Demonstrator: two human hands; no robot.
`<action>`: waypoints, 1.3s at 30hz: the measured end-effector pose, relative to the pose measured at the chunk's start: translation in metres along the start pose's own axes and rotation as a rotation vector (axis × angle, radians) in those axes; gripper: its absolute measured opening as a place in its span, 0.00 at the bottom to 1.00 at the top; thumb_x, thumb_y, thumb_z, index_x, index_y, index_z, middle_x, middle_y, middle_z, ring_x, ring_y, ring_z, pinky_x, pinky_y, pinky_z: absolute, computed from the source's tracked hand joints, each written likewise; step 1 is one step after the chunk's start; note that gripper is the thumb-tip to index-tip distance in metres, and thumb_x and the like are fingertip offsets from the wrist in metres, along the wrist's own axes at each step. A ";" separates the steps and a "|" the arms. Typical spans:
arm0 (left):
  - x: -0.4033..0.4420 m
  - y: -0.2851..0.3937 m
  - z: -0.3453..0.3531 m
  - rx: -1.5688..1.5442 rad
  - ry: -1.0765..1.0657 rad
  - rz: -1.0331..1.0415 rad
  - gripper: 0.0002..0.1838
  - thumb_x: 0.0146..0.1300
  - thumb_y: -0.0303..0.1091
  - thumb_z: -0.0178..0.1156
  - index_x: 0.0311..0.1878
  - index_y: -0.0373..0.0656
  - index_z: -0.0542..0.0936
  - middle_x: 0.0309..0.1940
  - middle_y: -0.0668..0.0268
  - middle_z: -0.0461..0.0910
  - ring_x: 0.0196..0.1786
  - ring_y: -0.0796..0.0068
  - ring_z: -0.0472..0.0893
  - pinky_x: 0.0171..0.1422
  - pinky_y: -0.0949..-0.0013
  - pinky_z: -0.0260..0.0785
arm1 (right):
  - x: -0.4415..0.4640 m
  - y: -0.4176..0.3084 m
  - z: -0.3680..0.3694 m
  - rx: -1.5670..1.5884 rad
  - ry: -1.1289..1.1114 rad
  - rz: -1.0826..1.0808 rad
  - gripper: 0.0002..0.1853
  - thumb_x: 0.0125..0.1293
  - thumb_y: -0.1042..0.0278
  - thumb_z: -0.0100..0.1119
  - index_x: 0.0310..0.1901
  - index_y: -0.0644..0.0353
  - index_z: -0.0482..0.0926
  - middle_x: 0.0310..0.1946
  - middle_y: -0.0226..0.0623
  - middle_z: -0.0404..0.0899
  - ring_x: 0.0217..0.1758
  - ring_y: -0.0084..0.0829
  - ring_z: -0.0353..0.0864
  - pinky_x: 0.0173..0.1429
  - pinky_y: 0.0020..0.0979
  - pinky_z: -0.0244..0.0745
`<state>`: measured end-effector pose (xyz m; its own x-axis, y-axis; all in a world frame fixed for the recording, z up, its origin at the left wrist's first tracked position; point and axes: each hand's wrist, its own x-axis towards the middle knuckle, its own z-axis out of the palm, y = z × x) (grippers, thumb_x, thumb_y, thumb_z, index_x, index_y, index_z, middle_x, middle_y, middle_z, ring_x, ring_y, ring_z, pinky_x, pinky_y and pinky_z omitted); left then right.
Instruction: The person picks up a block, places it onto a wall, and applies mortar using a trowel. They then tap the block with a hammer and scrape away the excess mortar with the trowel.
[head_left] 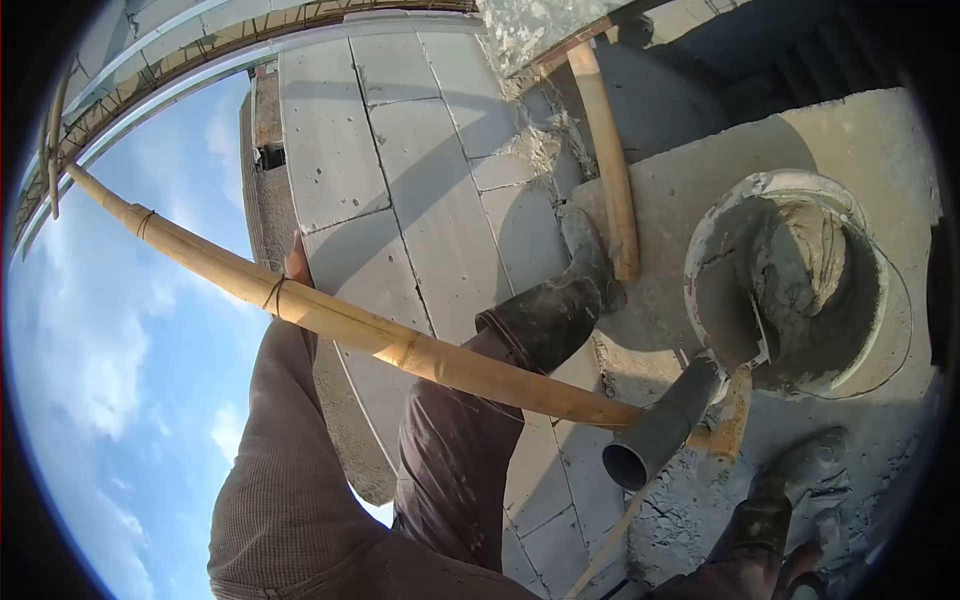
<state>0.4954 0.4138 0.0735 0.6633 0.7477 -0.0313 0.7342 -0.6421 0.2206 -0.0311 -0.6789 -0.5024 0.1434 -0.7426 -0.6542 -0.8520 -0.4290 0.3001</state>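
Note:
My left hand (297, 261) is at the left edge of the pale block wall (430, 170), partly behind a long bamboo pole (400, 345). Only a small part of it shows, so its grip is hidden. At the bottom right my right hand (798, 566) is small and shadowed beside a dirty rubber boot (800, 465); what its fingers do is unclear. A white bucket (705, 225) holds grey mortar (790, 290). Against its near rim, a tool with a wooden handle (735, 412) has its blade inside the bucket. No hand touches it.
A grey pipe (655, 435) lies over the bamboo's lower end. My other boot (560, 310) is on the blocks near a short wooden pole (608, 165). Mortar crumbs (690, 515) litter the floor. Open sky (110, 330) shows beyond the wall; steps (830, 60) descend at the top right.

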 end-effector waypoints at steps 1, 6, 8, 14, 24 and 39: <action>0.002 -0.001 -0.003 -0.009 -0.003 -0.003 0.37 0.78 0.61 0.49 0.68 0.34 0.76 0.60 0.52 0.83 0.62 0.60 0.80 0.66 0.66 0.71 | -0.009 -0.009 -0.015 0.037 -0.004 -0.016 0.21 0.76 0.59 0.52 0.60 0.67 0.75 0.48 0.55 0.79 0.50 0.51 0.78 0.54 0.48 0.76; 0.015 -0.011 -0.017 -0.037 -0.077 -0.022 0.40 0.78 0.66 0.47 0.68 0.34 0.76 0.58 0.51 0.84 0.62 0.58 0.80 0.65 0.66 0.72 | -0.085 -0.065 -0.092 0.333 -0.095 -0.088 0.22 0.77 0.56 0.52 0.60 0.66 0.75 0.43 0.52 0.79 0.43 0.47 0.78 0.47 0.45 0.77; 0.034 -0.031 -0.017 -0.379 -0.129 -0.327 0.43 0.76 0.70 0.49 0.69 0.34 0.76 0.58 0.51 0.84 0.61 0.60 0.80 0.66 0.66 0.72 | -0.130 -0.084 -0.129 0.501 -0.175 -0.103 0.22 0.77 0.55 0.52 0.60 0.66 0.75 0.41 0.50 0.79 0.41 0.45 0.78 0.45 0.44 0.77; 0.054 -0.075 -0.015 -0.519 -0.289 -0.062 0.39 0.75 0.64 0.56 0.71 0.36 0.75 0.63 0.54 0.79 0.61 0.71 0.79 0.68 0.66 0.71 | -0.350 -0.173 -0.283 0.866 -0.667 -0.101 0.23 0.79 0.52 0.52 0.60 0.65 0.75 0.36 0.46 0.79 0.33 0.40 0.79 0.37 0.42 0.78; 0.082 -0.077 -0.011 -1.305 -0.848 -0.443 0.37 0.77 0.61 0.55 0.74 0.39 0.71 0.69 0.61 0.78 0.69 0.69 0.77 0.74 0.63 0.69 | -0.694 -0.570 -0.386 0.622 -0.908 -0.434 0.12 0.79 0.59 0.55 0.46 0.60 0.74 0.22 0.31 0.70 0.20 0.24 0.71 0.23 0.30 0.71; 0.156 -0.073 0.073 -1.553 -1.021 -0.381 0.35 0.82 0.59 0.42 0.79 0.42 0.66 0.67 0.61 0.79 0.64 0.70 0.82 0.69 0.66 0.75 | -0.973 -0.858 -0.226 0.520 -1.464 -0.060 0.13 0.78 0.57 0.55 0.41 0.58 0.72 0.26 0.30 0.73 0.21 0.19 0.70 0.23 0.24 0.70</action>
<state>0.5560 0.5649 -0.0184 0.7671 0.0479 -0.6398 0.4657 0.6443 0.6066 0.6742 0.2956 0.0333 -0.1527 0.5335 -0.8319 -0.9823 0.0103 0.1868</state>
